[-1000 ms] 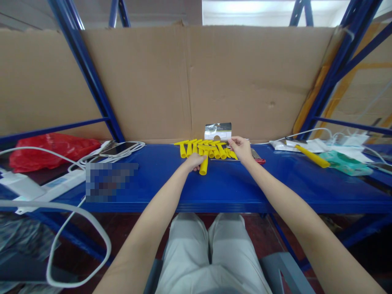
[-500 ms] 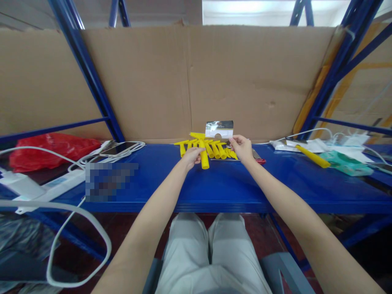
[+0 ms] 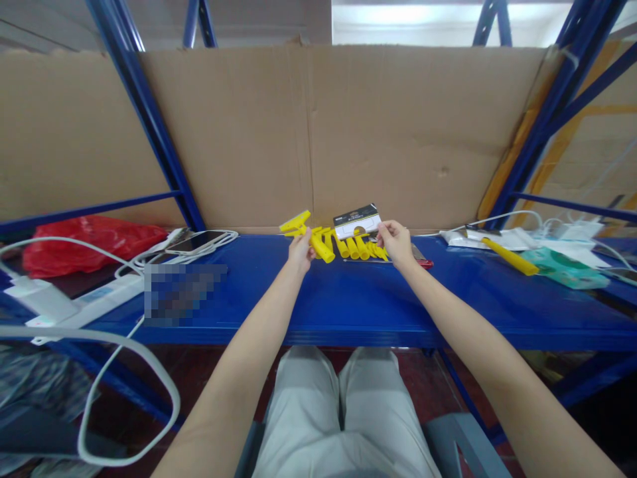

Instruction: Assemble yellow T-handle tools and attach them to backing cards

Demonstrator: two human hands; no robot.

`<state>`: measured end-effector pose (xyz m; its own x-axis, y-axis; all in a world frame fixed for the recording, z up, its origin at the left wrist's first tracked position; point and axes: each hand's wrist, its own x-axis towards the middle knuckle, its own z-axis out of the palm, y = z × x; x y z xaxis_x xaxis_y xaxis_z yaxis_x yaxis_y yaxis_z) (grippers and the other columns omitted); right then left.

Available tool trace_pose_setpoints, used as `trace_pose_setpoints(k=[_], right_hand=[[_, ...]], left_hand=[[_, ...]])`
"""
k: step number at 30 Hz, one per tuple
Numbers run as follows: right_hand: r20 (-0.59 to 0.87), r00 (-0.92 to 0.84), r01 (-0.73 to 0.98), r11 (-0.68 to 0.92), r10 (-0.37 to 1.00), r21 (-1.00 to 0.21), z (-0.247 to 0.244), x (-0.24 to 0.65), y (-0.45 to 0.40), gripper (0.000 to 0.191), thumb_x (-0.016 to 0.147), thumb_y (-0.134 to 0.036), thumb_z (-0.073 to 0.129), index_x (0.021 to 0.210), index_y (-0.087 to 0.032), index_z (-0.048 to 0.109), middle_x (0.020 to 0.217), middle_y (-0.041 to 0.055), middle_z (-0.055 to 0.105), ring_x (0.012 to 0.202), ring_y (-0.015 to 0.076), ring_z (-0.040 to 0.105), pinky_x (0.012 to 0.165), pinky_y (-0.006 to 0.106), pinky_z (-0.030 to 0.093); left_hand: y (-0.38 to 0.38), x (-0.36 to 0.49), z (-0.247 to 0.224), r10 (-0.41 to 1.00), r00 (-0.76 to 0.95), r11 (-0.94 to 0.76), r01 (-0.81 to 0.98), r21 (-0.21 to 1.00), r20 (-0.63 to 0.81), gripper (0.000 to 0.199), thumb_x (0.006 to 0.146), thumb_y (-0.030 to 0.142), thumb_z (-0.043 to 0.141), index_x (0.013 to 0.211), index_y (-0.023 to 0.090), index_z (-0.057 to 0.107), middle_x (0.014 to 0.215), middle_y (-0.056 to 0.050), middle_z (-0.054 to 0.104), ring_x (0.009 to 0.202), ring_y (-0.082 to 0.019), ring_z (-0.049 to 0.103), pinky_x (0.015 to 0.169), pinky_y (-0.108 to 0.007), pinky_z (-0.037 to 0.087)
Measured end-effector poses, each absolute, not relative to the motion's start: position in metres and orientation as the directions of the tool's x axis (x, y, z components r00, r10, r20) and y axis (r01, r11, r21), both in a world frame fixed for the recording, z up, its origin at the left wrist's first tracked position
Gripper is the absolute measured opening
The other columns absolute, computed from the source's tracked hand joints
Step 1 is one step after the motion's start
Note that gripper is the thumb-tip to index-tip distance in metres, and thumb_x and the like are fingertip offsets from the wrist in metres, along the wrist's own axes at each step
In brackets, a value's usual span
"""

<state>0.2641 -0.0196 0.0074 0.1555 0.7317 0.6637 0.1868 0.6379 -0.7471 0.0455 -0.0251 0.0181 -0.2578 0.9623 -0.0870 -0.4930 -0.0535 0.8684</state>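
Observation:
My left hand [image 3: 301,252] is closed around a yellow T-shaped plastic scraper [image 3: 322,248], tilted with its wide head up to the left. In my right hand [image 3: 395,240] a black and white printed card [image 3: 357,222] is pinched at its right edge and held at a slant. Behind and below the card, several similar yellow scrapers [image 3: 353,248] lie side by side on the blue table [image 3: 358,299]. Some smaller yellow pieces [image 3: 379,252] lie at the right end of that row. A flat red-edged packet [image 3: 423,261] is partly hidden by my right hand.
At the left are a red plastic bag [image 3: 94,245], a white power strip [image 3: 107,300] and coiled white cables [image 3: 219,239]. On the right a yellow handle-like piece [image 3: 512,257] lies by a green packet [image 3: 567,267]. A cardboard wall [image 3: 398,133] closes off the back.
My left hand has shifted slightly left and turned the yellow scraper from upright to a tilt, its head now to the left. The card in my right hand has tipped to a slant.

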Motion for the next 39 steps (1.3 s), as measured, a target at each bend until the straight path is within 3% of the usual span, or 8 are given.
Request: trace_pose_setpoints(k=[8, 15, 24, 32, 39], right_hand=[[0.604, 0.070, 0.116, 0.595, 0.794, -0.795, 0.006, 0.262, -0.018, 0.049, 0.067, -0.069, 0.064, 0.066, -0.022, 0.049, 0.052, -0.0047, 0.052, 0.041, 0.0088, 0.046, 0.042, 0.023, 0.039], [0.532, -0.003, 0.024, 0.532, 0.847, -0.846, 0.004, 0.257, -0.024, 0.051, 0.060, -0.068, 0.070, 0.068, -0.021, 0.054, 0.051, -0.0057, 0.053, 0.042, 0.0080, 0.047, 0.041, 0.021, 0.039], [0.484, -0.096, 0.010, 0.487, 0.870, -0.873, 0.005, 0.252, -0.031, 0.054, 0.054, -0.070, 0.073, 0.065, -0.020, 0.055, 0.057, -0.0028, 0.060, 0.045, 0.0082, 0.051, 0.046, 0.023, 0.045], [0.466, -0.150, 0.013, 0.473, 0.872, -0.881, 0.004, 0.248, -0.034, 0.055, 0.052, -0.070, 0.074, 0.064, -0.019, 0.056, 0.059, 0.0004, 0.065, 0.048, 0.0100, 0.057, 0.048, 0.023, 0.048], [0.479, -0.147, 0.021, 0.487, 0.865, -0.873, 0.006, 0.249, -0.035, 0.055, 0.053, -0.069, 0.074, 0.063, -0.019, 0.057, 0.060, 0.0012, 0.066, 0.053, 0.0114, 0.060, 0.047, 0.022, 0.048]], left_hand=[[-0.016, 0.034, 0.014, 0.922, -0.369, -0.104, -0.531, 0.841, -0.119, 0.024, 0.094, 0.031, 0.051, 0.074, 0.018, 0.049, 0.041, 0.010, 0.033, 0.028, -0.003, 0.028, 0.033, -0.014, 0.019], [-0.013, 0.026, 0.015, 0.889, -0.421, -0.118, -0.587, 0.801, -0.177, 0.012, 0.094, 0.027, 0.050, 0.094, 0.016, 0.055, 0.052, 0.007, 0.050, 0.035, -0.005, 0.046, 0.037, -0.014, 0.031], [-0.018, 0.040, 0.016, 0.947, -0.288, -0.049, -0.572, 0.819, -0.144, 0.008, 0.092, 0.021, 0.054, 0.086, 0.016, 0.058, 0.055, 0.003, 0.059, 0.041, -0.008, 0.054, 0.040, -0.016, 0.033], [-0.010, 0.040, 0.009, 0.962, -0.234, -0.026, -0.597, 0.802, -0.143, 0.014, 0.091, 0.024, 0.056, 0.096, 0.013, 0.063, 0.073, -0.006, 0.070, 0.053, -0.012, 0.062, 0.054, -0.022, 0.049], [-0.006, 0.038, 0.006, 0.979, -0.169, -0.016, -0.635, 0.773, -0.118, 0.015, 0.091, 0.023, 0.055, 0.099, 0.014, 0.064, 0.076, -0.006, 0.071, 0.058, -0.011, 0.065, 0.057, -0.021, 0.052]])
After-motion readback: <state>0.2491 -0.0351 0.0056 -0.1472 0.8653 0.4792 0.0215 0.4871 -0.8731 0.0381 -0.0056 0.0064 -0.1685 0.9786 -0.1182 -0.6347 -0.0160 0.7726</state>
